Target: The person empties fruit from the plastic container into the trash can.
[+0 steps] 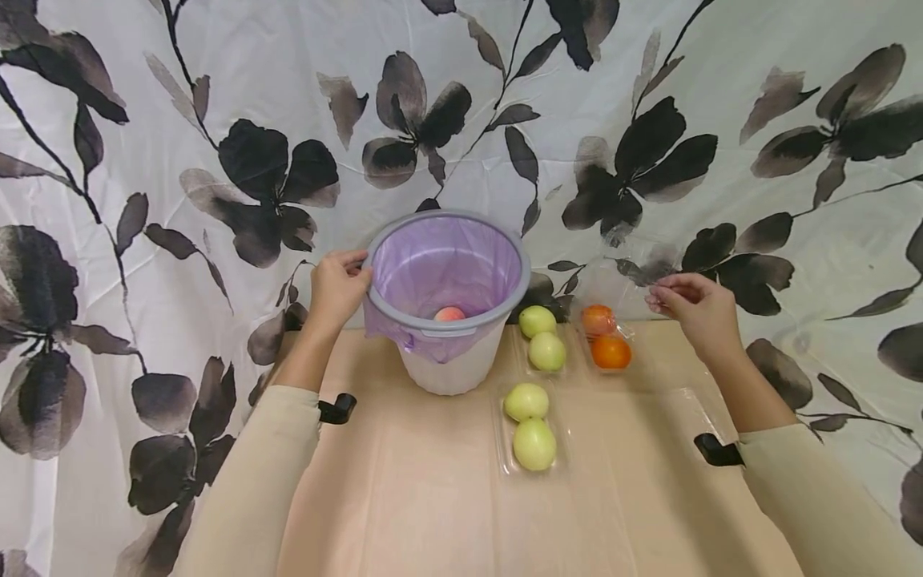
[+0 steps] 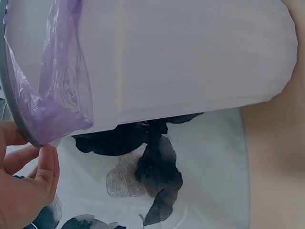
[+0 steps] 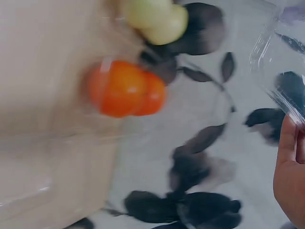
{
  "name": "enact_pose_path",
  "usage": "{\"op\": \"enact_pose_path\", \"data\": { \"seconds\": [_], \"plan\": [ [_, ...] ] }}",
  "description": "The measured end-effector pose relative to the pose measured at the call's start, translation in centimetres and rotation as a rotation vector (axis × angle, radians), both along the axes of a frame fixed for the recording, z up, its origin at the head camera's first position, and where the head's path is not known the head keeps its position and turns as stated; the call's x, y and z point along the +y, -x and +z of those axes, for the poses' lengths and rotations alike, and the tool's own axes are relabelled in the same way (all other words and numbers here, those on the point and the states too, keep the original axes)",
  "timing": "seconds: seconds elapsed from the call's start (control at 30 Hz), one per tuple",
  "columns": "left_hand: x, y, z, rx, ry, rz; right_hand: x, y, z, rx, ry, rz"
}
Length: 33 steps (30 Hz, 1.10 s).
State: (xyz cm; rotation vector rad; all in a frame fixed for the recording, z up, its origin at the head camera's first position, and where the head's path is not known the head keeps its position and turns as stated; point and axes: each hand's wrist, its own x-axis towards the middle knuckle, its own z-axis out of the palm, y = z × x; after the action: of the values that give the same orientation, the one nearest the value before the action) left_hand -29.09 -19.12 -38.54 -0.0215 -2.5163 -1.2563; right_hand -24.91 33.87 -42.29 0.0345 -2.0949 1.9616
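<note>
A white bin [image 1: 450,365] with a grey rim [image 1: 519,296] and a purple bag lining [image 1: 404,272] stands at the back of the table. One reddish round fruit [image 1: 449,313] shows inside it. My left hand [image 1: 337,290] grips the rim at its left side; in the left wrist view, the thumb and fingers [image 2: 46,167] pinch it beside the bag's folded-over edge. To the bin's right, my right hand [image 1: 698,308] pinches the edge of a clear plastic tray [image 3: 267,62], raised above two orange round fruits [image 1: 611,352]. The tray's outline is faint in the head view.
Two pairs of yellow-green round fruits [image 1: 546,352] sit in clear trays right of the bin, the nearer tray [image 1: 505,457] towards the table's middle. Another clear tray [image 1: 688,394] lies at the table's right. A flowered cloth [image 1: 461,48] hangs directly behind the table [image 1: 433,497].
</note>
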Motion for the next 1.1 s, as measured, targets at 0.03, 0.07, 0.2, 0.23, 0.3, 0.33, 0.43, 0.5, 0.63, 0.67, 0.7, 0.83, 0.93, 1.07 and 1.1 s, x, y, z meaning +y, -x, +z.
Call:
{"op": "enact_pose_path", "data": {
  "seconds": [0.03, 0.07, 0.2, 0.23, 0.3, 0.33, 0.43, 0.5, 0.63, 0.67, 0.7, 0.83, 0.93, 1.07, 1.1],
  "plan": [
    [0.0, 0.0, 0.0, -0.001, 0.001, -0.001, 0.4, -0.3, -0.7, -0.018, -0.008, 0.007],
    [0.0, 0.1, 0.1, -0.002, 0.001, -0.003, 0.7, -0.6, -1.3, -0.035, -0.035, 0.009],
    [0.1, 0.1, 0.2, -0.006, -0.003, -0.013, 2.0, -1.8, -3.6, -0.102, -0.134, 0.037],
    [0.1, 0.1, 0.2, -0.003, -0.003, -0.014, 2.2, -2.1, -4.1, -0.121, -0.181, 0.041],
    [0.2, 0.1, 0.3, 0.005, -0.002, -0.012, 2.6, -2.6, -5.1, -0.16, -0.247, 0.068],
    [0.2, 0.1, 0.3, 0.009, -0.002, -0.013, 2.8, -2.9, -5.6, -0.184, -0.268, 0.091],
    [0.2, 0.2, 0.3, 0.01, 0.003, -0.011, 3.1, -3.5, -6.8, -0.257, -0.377, 0.168],
    [0.2, 0.2, 0.3, 0.005, -0.001, -0.009, 3.4, -3.8, -7.5, -0.313, -0.421, 0.221],
    [0.1, 0.0, 0.2, -0.002, -0.004, -0.004, 3.6, -4.3, -8.6, -0.424, -0.471, 0.287],
    [0.1, 0.0, 0.1, -0.001, -0.003, -0.004, 3.7, -4.5, -9.0, -0.449, -0.476, 0.293],
    [0.1, -0.1, 0.1, -0.002, -0.002, -0.003, 3.8, -4.6, -9.3, -0.473, -0.476, 0.296],
    [0.0, -0.2, 0.0, -0.003, 0.003, 0.0, 4.2, -5.0, -10.6, -0.544, -0.477, 0.32],
    [0.0, -0.2, 0.0, 0.002, 0.001, -0.003, 4.5, -5.1, -11.6, -0.58, -0.48, 0.342],
    [0.0, -0.3, 0.0, 0.011, 0.0, -0.009, 4.9, -5.2, -12.9, -0.61, -0.485, 0.358],
    [0.0, -0.3, 0.0, 0.015, 0.001, -0.01, 4.9, -5.3, -13.2, -0.616, -0.483, 0.361]
  ]
}}
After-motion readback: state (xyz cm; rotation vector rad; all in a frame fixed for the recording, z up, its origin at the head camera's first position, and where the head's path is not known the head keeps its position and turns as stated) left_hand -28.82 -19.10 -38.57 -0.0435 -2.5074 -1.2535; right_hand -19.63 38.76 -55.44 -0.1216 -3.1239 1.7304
